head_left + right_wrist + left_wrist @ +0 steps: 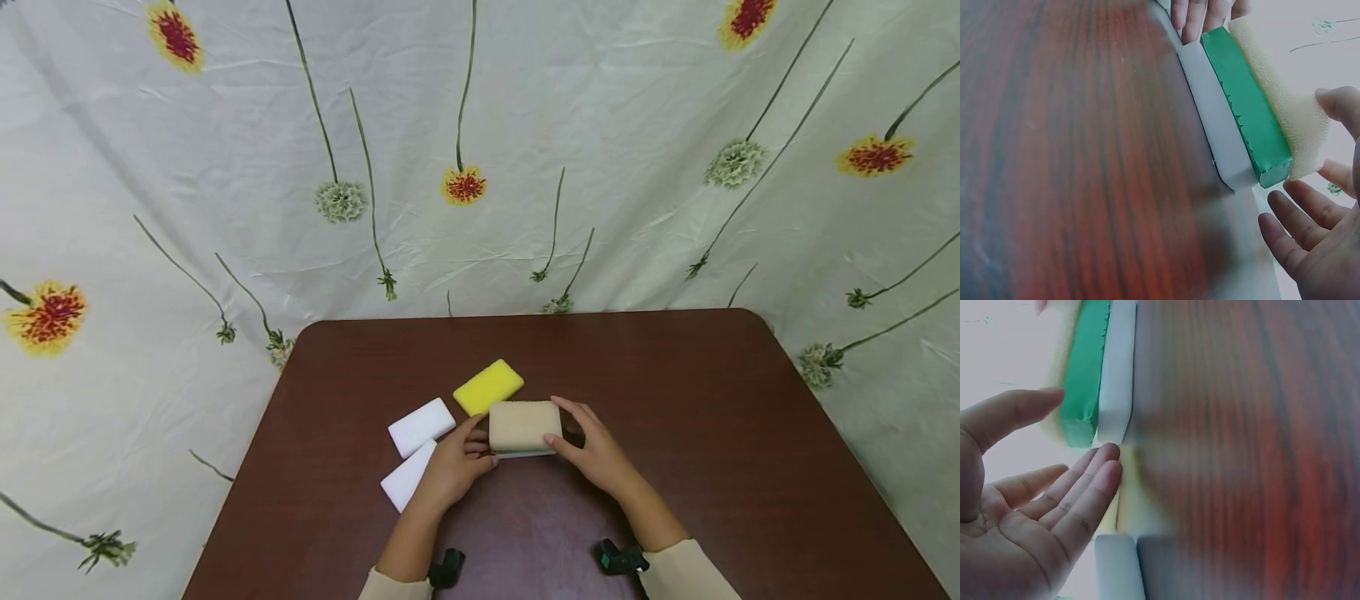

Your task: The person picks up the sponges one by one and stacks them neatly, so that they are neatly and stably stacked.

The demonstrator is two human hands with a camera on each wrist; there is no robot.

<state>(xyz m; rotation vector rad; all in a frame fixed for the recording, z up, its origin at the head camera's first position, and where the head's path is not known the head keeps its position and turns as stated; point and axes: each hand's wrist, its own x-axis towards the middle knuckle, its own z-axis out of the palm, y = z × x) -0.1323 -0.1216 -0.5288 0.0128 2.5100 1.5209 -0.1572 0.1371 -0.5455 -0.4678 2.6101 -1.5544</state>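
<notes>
A stack stands near the middle of the table, with a cream sponge (525,426) on top, a green block (1249,109) beneath it and a white block (1217,115) at the bottom. My left hand (453,467) is at the stack's left end, fingers extended and thumb close beside the green block. At the opposite end, my right hand (598,446) spreads its thumb and forefinger about the cream sponge's two right corners. Its thumb tip overlaps the front corner in the head view. Its other fingers reach out loosely beside the stack.
Behind the stack lies a yellow sponge (489,387). Two white blocks lie to the left, one farther back (422,427) and a nearer one (408,475) partly hidden by my left hand. The brown table (712,400) ends before a flowered cloth (637,167).
</notes>
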